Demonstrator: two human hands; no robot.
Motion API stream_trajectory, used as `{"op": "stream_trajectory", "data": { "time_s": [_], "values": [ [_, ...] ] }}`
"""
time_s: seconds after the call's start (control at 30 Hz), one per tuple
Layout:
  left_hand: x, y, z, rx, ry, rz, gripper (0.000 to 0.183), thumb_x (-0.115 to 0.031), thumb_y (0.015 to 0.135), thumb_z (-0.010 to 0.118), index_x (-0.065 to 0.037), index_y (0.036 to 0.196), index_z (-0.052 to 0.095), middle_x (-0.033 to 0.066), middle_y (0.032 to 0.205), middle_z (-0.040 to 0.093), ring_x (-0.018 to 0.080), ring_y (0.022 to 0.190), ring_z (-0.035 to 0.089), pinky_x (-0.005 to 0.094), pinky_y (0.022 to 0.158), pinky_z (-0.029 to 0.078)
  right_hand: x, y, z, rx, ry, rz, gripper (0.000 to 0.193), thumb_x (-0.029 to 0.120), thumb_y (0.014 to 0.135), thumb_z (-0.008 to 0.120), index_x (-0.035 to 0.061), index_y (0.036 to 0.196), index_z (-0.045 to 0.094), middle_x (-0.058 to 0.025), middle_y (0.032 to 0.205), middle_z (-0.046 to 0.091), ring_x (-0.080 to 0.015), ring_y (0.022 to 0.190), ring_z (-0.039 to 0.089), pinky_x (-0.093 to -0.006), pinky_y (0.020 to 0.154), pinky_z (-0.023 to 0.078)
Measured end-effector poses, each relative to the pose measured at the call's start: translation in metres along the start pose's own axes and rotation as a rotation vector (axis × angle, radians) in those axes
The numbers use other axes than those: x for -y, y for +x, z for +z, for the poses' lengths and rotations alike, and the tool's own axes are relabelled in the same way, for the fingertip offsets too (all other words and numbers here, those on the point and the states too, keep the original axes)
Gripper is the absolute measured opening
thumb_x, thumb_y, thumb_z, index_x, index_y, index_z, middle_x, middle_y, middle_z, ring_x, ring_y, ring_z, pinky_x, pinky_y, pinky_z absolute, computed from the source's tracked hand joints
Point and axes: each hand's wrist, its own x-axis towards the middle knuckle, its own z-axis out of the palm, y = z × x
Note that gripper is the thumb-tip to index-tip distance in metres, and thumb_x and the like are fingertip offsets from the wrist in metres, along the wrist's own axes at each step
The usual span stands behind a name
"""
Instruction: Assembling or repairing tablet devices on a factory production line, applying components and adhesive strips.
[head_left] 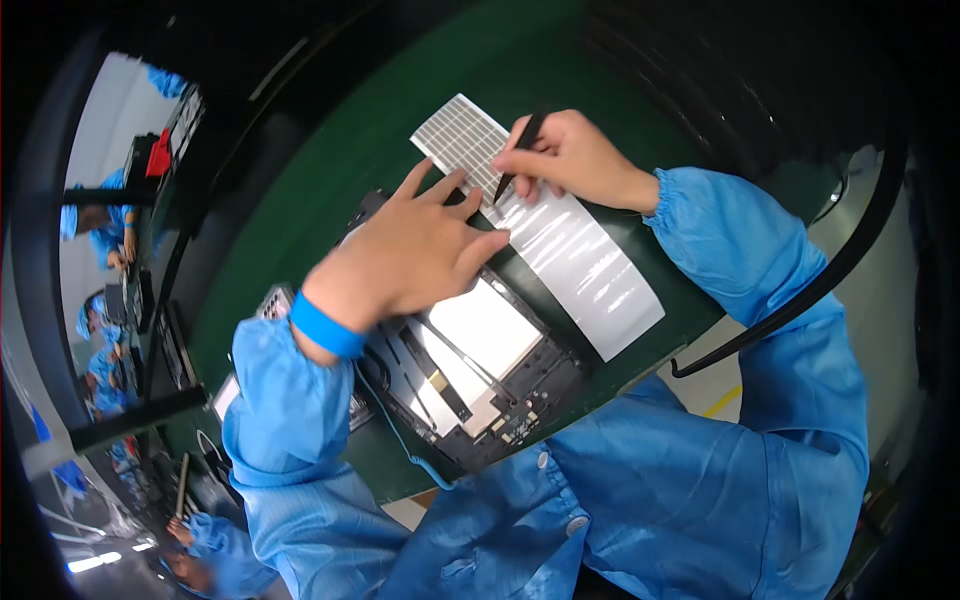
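A long white label sheet (pixel 590 270) lies slantwise on the green bench; small rectangular labels in rows cover its far part, while the near part is bare, shiny backing. My right hand (pixel 570 155) pinches black tweezers (pixel 521 150), their tip pointing down at the lower rows of labels. My left hand (pixel 415 245) is spread, fingertips resting on the sheet's left edge beside the tweezer tip. Under and in front of that hand sits an opened electronic device (pixel 480 340) with a white panel, dark frame and circuit board; the hand hides part of it.
A blue wrist strap (pixel 326 325) on my left wrist has a coiled blue cord (pixel 420 462) running across the bench beside the device. A thick black cable (pixel 800 305) curves by my right sleeve. The green bench (pixel 330 150) extends to the back. Other people in blue work at far left.
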Motion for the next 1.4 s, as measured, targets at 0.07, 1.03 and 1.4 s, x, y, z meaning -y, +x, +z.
{"op": "stream_trajectory", "data": {
  "time_s": [0.07, 1.03, 1.4],
  "values": [
    [0.021, -0.006, -0.012, -0.182, -0.203, 0.168, 0.039, -0.024, 0.106, 0.039, -0.007, 0.123, 0.070, 0.0205, 0.134, 0.063, 0.0405, 0.140, 0.043, 0.0538, 0.121, 0.025, -0.001, 0.000, -0.014, -0.123, 0.066, -0.091, 0.025, 0.027, 0.098, 0.067, 0.0023, 0.094, 0.071, -0.0027, 0.072, 0.069, -0.0074, 0.059, 0.064, -0.0187, 0.047, 0.044],
    [-0.030, -0.077, 0.053, -0.891, -0.185, -0.512, 0.023, -0.008, 0.090, 0.063, -0.006, 0.112, 0.071, 0.0115, 0.117, 0.064, 0.0318, 0.115, 0.059, 0.0439, 0.100, 0.046, 0.035, 0.089, 0.076, -0.021, -0.157, -0.445, 0.025, 0.030, 0.096, 0.071, 0.0058, 0.090, 0.070, -0.0011, 0.064, 0.062, -0.0069, 0.056, 0.058, -0.0202, 0.052, 0.043],
    [-0.009, -0.240, 0.089, -1.153, -0.476, -0.785, 0.018, -0.002, 0.093, 0.062, -0.001, 0.108, 0.071, 0.0130, 0.113, 0.070, 0.0286, 0.103, 0.068, 0.0346, 0.090, 0.052, 0.100, 0.089, 0.130, 0.266, -0.151, -0.489, 0.021, 0.022, 0.104, 0.059, 0.0070, 0.114, 0.071, -0.0063, 0.082, 0.074, -0.0089, 0.065, 0.066, -0.0209, 0.057, 0.051]
  ]
}}
